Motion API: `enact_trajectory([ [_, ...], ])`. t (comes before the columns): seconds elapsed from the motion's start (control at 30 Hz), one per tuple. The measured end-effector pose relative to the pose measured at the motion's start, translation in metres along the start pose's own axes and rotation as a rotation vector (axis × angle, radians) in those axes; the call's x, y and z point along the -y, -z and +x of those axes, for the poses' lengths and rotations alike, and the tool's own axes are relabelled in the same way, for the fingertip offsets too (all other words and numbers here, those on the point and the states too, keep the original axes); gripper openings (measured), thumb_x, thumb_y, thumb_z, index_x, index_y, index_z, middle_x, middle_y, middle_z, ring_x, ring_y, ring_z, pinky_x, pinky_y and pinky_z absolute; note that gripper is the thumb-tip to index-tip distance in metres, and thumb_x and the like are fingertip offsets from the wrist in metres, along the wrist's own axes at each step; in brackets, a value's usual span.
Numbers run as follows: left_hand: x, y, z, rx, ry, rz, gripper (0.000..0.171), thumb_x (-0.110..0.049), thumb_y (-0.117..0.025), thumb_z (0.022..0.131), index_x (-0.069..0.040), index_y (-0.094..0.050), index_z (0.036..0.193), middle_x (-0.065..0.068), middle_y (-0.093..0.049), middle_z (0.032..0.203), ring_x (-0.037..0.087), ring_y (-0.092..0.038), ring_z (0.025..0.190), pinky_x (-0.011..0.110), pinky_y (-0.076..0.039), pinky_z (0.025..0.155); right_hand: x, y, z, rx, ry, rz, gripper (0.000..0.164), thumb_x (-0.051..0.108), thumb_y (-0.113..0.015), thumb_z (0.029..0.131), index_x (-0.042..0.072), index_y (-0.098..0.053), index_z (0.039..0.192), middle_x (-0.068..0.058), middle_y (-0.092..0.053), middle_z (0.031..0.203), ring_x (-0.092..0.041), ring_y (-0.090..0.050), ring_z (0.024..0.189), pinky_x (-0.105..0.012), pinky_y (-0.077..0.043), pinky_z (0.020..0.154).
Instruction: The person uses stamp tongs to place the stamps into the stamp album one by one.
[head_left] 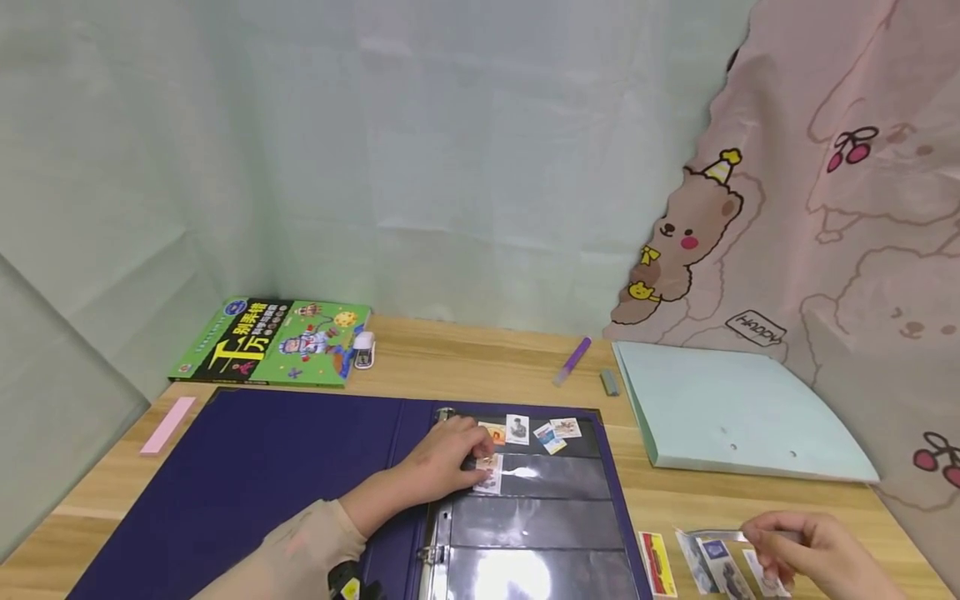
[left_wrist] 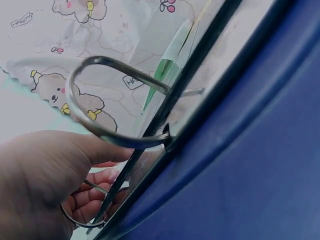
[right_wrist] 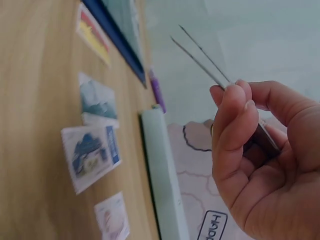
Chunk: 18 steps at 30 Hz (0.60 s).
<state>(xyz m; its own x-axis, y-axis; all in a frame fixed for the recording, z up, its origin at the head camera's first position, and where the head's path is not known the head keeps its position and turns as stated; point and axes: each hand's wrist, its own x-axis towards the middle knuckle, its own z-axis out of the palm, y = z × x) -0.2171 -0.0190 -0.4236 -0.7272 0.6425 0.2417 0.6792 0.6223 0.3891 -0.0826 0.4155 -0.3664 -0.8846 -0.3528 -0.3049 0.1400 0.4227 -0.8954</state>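
Observation:
My left hand [head_left: 448,458] is over the upper left of a black stock page [head_left: 543,521] in an open blue binder album [head_left: 300,467]. Its bent thumb and fingers pinch a stamp [head_left: 491,479] at the second row; the exact contact is partly hidden. Several stamps, one a grey portrait stamp [head_left: 517,429], lie along the top row. To the right of the album, my right hand [head_left: 813,550] grips metal tweezers [right_wrist: 200,55], whose tips stand apart with nothing between them. Below the tweezers lie loose stamps, including a blue-and-white stamp [right_wrist: 90,155].
A red-and-yellow stamp [head_left: 657,565] lies beside the album's right edge. Behind are a pale green folder [head_left: 742,408], a purple pen [head_left: 573,360], a grey eraser-like block [head_left: 609,382], a green book [head_left: 270,342] and a white correction-tape-like item [head_left: 364,348]. A pink strip [head_left: 167,426] lies at left.

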Motion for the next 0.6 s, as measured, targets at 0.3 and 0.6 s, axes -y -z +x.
enact_trajectory([
  [0.3, -0.001, 0.001, 0.0, -0.018, 0.003, -0.014, 0.021, -0.03, -0.07, 0.074, -0.019, -0.058, 0.087, -0.009, -0.049, 0.078, 0.005, -0.039, 0.074, 0.027, -0.034, 0.075, -0.023, 0.007, -0.005, 0.114, -0.002, 0.177, 0.031, 0.012, -0.035, 0.096, -0.01, -0.056, 0.106, 0.007, -0.06, 0.075, -0.008, -0.057, 0.063, -0.025, -0.048, 0.056],
  [0.6, -0.001, -0.001, 0.001, -0.024, 0.002, -0.023, 0.021, -0.029, -0.07, 0.074, -0.02, -0.058, 0.088, -0.009, -0.05, 0.078, 0.005, -0.041, 0.075, 0.028, -0.035, 0.076, -0.032, 0.003, -0.007, 0.194, -0.026, 0.332, 0.029, 0.011, -0.035, 0.096, 0.001, -0.061, 0.106, 0.007, -0.06, 0.077, -0.002, -0.056, 0.067, -0.02, -0.036, 0.048],
])
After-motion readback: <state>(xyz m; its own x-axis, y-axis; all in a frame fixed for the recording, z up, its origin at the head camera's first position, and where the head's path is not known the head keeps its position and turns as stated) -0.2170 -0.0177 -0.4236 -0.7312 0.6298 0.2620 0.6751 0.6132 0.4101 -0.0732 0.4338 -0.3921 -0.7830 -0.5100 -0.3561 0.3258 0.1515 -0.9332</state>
